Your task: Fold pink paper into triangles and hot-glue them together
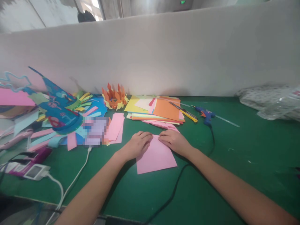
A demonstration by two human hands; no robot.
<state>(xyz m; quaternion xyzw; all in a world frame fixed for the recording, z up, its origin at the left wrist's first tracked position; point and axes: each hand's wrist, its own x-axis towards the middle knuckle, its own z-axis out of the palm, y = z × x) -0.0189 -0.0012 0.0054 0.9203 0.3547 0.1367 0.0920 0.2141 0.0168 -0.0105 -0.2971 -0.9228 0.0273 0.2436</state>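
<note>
A sheet of pink paper lies on the green table in front of me. My left hand rests at its far left edge, fingers bent and pressed together on it. At the far right edge my right hand has its fingers closed on the same sheet. The two sets of fingertips are a short way apart, and the paper beneath them is hidden. Just beyond my hands is a stack of coloured paper, with pink pieces sticking out at its near side.
A yellow utility knife and a blue glue gun lie right of the stack; the gun's black cable runs past my right arm. Leftward are pink strips, an orange paper crown, blue cone hats and a power strip.
</note>
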